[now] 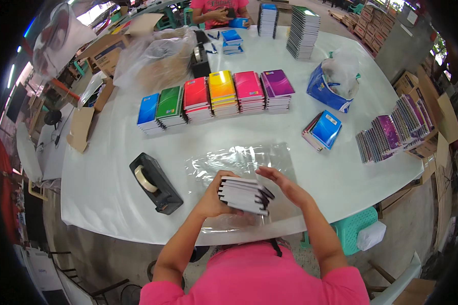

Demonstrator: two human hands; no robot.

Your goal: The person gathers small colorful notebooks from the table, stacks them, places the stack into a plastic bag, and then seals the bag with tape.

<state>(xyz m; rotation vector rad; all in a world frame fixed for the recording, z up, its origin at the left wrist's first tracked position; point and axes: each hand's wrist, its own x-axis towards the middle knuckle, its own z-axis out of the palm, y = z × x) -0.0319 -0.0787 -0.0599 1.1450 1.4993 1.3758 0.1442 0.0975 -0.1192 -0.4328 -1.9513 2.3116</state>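
Note:
My left hand grips a small stack of spiral notebooks by its left side, with the white page edges facing up. Just right of the stack, my right hand is raised with its fingers stretched out, apart from the notebooks. Beneath both hands a clear plastic bag lies flat on the white table. A black tape dispenser stands to the left of my left hand.
Beyond the bag runs a row of coloured notebook piles. To the right are a small blue-topped notebook pile, a blue bag and many spiral notebooks. Across the table a person handles a blue notebook. A green stool stands below the table edge.

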